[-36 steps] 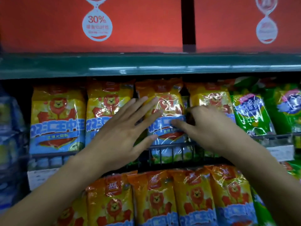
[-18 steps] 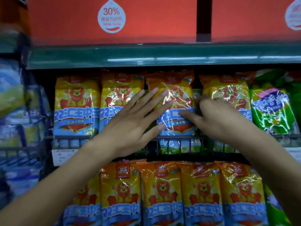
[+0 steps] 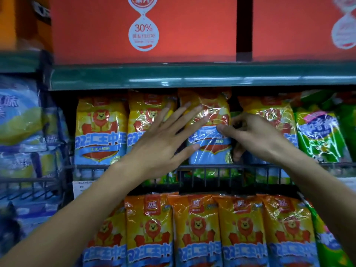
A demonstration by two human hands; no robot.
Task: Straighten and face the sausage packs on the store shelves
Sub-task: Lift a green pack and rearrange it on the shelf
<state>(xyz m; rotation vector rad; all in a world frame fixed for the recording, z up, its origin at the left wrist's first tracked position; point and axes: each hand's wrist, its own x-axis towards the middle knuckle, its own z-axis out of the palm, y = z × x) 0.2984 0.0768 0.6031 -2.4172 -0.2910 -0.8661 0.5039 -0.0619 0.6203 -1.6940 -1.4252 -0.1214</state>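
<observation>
Head: right hand (image 3: 256,135) pinches pack (image 3: 210,132) edge — left hand (image 3: 161,143) flat.

Both hands (image 3: 160,143) (image 3: 256,135) on one yellow sausage pack (image 3: 210,130)

Glossy plastic sausage packs (image 3: 209,132); seemingly metal wire rail (image 3: 221,166)

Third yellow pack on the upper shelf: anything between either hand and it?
Nothing visible. The left hand lies flat with its fingertips on the front of the third yellow pack; the right hand pinches its right edge. The wire rail crosses only the pack's bottom, below both hands.
</observation>
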